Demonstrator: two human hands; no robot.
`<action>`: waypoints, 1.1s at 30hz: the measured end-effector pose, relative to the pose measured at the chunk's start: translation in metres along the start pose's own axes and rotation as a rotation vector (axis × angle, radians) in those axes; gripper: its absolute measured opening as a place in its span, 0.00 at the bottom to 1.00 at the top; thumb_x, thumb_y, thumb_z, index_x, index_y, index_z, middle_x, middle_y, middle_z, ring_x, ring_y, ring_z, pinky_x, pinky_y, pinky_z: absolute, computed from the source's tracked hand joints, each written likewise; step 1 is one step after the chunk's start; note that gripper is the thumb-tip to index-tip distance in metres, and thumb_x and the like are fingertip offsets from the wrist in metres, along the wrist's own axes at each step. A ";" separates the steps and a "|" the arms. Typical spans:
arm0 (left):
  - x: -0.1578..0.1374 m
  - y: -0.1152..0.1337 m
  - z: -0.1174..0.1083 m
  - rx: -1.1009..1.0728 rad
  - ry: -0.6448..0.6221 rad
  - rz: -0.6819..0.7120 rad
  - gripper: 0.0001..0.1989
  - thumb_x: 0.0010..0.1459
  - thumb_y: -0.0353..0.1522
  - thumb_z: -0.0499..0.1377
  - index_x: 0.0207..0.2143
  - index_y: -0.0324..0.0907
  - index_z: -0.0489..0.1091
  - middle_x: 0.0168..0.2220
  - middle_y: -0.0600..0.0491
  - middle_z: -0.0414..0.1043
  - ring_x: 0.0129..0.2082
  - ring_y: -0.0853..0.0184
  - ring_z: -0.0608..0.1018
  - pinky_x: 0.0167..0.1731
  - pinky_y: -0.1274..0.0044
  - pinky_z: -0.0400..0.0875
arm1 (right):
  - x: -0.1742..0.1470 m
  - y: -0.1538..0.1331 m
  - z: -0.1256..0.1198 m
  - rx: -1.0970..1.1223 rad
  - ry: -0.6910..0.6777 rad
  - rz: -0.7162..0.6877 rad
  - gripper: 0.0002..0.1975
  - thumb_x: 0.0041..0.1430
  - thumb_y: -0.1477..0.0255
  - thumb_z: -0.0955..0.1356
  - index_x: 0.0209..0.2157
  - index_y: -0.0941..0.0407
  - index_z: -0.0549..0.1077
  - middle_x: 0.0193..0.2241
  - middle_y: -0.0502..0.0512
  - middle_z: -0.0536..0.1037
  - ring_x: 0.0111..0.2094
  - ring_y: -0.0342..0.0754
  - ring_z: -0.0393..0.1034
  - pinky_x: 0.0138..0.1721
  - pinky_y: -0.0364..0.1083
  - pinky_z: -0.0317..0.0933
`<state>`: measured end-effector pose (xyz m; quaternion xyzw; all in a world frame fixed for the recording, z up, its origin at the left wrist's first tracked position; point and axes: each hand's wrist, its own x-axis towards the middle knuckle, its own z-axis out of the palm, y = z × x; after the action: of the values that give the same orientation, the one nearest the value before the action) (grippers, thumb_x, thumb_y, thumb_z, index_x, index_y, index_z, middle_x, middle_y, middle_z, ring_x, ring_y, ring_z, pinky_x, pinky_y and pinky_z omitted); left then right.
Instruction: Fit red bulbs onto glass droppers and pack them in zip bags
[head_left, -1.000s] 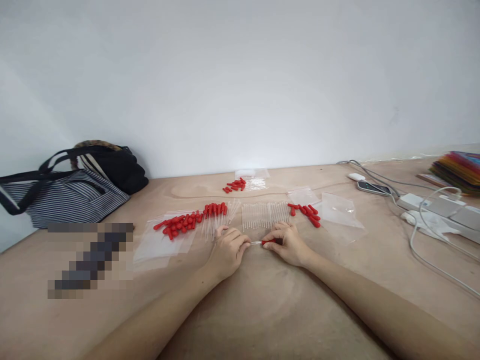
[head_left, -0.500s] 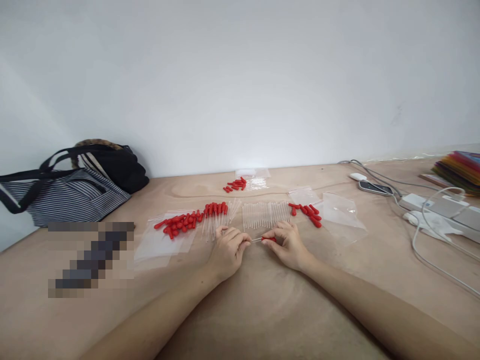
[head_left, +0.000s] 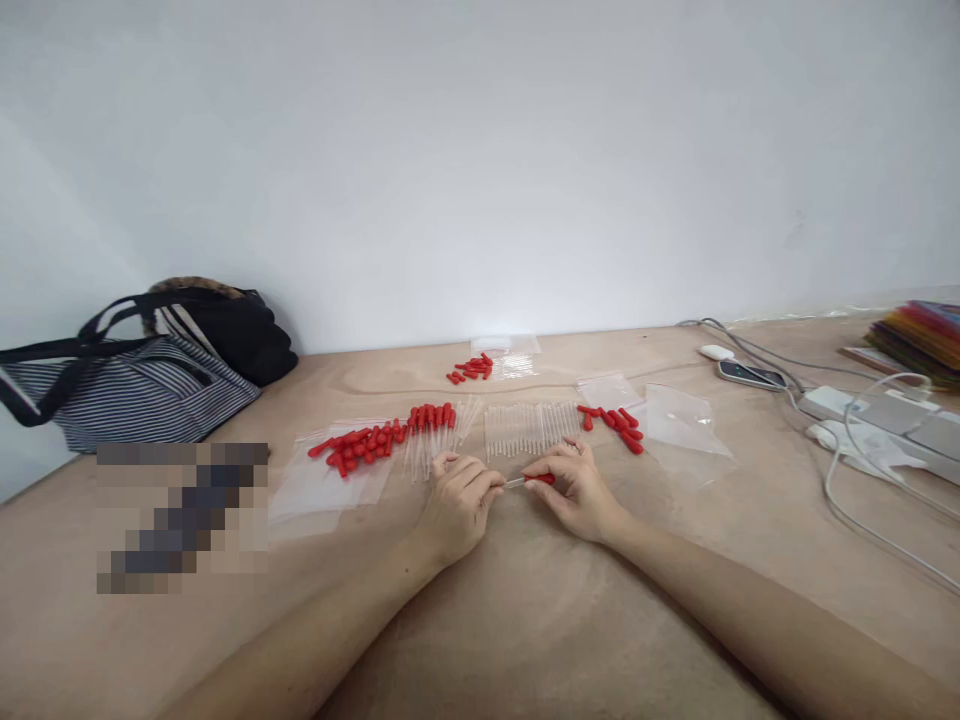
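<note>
Several capped tubes lie beyond our left grip; the bare tubes and loose bulbs on the bench are not yet joined. Before us, our left grip pinches one slim tube, our right grip its red bulb; how fully seated, we cannot tell.

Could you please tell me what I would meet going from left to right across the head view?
Striped bag, large heap of red bulbs, left hand, thin clear tube, right hand, larger right-side plastic bag, colourful stack. Things with overlapping places are left out.
</note>
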<state>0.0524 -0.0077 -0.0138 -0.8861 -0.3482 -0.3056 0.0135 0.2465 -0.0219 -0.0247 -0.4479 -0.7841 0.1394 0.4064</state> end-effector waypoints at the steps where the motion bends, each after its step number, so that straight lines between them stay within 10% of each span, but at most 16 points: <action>1: 0.000 0.000 0.000 -0.002 0.011 0.013 0.10 0.59 0.29 0.48 0.28 0.42 0.67 0.26 0.56 0.70 0.30 0.68 0.70 0.42 0.69 0.49 | 0.000 0.000 -0.001 0.003 -0.006 -0.023 0.04 0.53 0.71 0.65 0.30 0.52 0.71 0.28 0.49 0.76 0.34 0.45 0.67 0.52 0.58 0.40; 19: 0.000 0.002 -0.001 -0.032 -0.011 0.020 0.09 0.58 0.28 0.49 0.29 0.42 0.67 0.27 0.56 0.72 0.30 0.68 0.70 0.43 0.69 0.48 | 0.001 0.006 -0.002 0.008 -0.057 -0.084 0.15 0.50 0.66 0.68 0.41 0.52 0.68 0.30 0.50 0.77 0.36 0.46 0.67 0.52 0.57 0.40; 33: -0.001 0.003 0.000 -0.036 -0.006 0.025 0.11 0.59 0.29 0.47 0.28 0.42 0.67 0.25 0.56 0.70 0.30 0.68 0.70 0.43 0.68 0.47 | 0.001 -0.003 -0.002 -0.175 0.165 -0.388 0.06 0.54 0.73 0.64 0.26 0.53 0.71 0.22 0.46 0.76 0.30 0.42 0.66 0.50 0.54 0.43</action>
<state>0.0531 -0.0105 -0.0138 -0.8914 -0.3315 -0.3090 0.0006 0.2461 -0.0227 -0.0211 -0.3322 -0.8287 -0.0470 0.4479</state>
